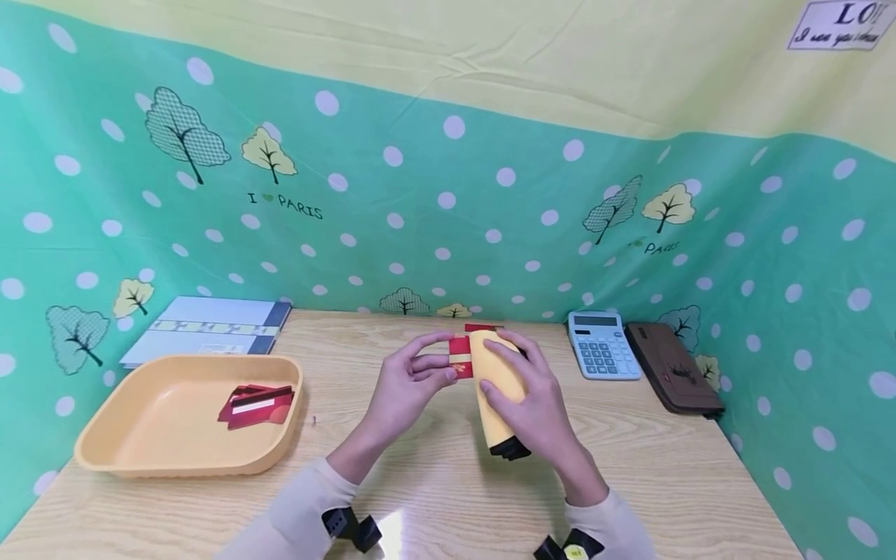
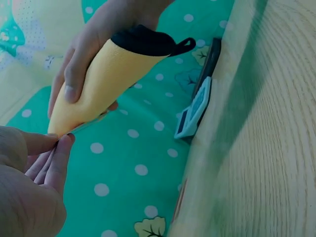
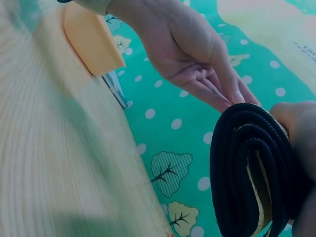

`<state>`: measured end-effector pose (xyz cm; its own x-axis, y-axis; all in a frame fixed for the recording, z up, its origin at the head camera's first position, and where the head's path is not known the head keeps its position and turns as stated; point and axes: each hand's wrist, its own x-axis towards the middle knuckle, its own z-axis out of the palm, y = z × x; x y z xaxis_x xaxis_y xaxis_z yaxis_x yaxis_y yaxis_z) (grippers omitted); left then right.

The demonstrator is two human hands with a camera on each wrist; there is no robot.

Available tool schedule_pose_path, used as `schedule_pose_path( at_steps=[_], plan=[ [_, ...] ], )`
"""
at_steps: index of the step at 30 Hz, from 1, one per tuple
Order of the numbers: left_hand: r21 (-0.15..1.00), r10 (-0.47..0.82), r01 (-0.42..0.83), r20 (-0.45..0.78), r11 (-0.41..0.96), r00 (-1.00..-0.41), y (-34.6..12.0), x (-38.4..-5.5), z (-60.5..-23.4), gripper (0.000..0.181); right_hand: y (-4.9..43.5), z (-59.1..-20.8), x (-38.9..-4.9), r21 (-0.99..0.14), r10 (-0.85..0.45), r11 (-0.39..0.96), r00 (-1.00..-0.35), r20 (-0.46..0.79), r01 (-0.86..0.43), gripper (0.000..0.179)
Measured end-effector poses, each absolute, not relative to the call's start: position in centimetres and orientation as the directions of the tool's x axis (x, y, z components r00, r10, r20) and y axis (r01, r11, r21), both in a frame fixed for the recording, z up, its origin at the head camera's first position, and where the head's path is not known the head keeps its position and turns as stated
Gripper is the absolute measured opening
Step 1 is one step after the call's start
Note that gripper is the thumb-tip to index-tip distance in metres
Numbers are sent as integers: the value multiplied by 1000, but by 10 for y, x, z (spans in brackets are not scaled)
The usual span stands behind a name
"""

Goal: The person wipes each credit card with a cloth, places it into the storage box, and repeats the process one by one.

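Note:
My right hand (image 1: 535, 393) grips a yellow folded fabric bundle with black edging (image 1: 493, 389), held tilted above the table. In the right wrist view its black-edged layers (image 3: 237, 168) show end-on, and a small black loop (image 2: 185, 47) sticks out in the left wrist view. A red card (image 1: 460, 358) juts from the bundle's left side. My left hand (image 1: 402, 389) pinches this card between thumb and fingers. How far the card reaches into or behind the bundle is hidden. Another red card (image 1: 479, 327) lies on the table behind the bundle, partly covered.
A peach plastic tray (image 1: 133, 464) with several red cards (image 1: 259, 406) stands at the left. Behind it lies a blue-and-white folder (image 1: 210, 315). A light-blue calculator (image 1: 603, 346) and a brown wallet (image 1: 672, 369) lie at the right. Patterned green cloth (image 1: 448, 233) hangs along the table's back.

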<state>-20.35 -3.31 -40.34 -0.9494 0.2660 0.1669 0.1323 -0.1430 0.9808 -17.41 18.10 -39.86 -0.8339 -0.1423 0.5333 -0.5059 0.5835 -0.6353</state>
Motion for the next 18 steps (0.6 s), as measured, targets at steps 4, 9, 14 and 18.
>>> schedule_pose_path(
  at_steps=[4,9,14,18],
  plan=[
    [983,268,128,160,-134,-950,-32,-201,-404,46,175,-400,-171,-628,-164,569,-822,546,-530,58],
    [984,256,128,157,-126,-954,-29,-200,-404,50,171,-401,-170,-614,-179,555,-801,571,-561,59],
    [979,250,153,183,-137,-951,-27,-199,-406,53,171,-402,-169,-603,-184,555,-791,584,-574,59],
    [977,233,160,190,-143,-954,-28,-197,-405,50,172,-400,-169,-593,-187,564,-789,586,-574,59]
  ],
)
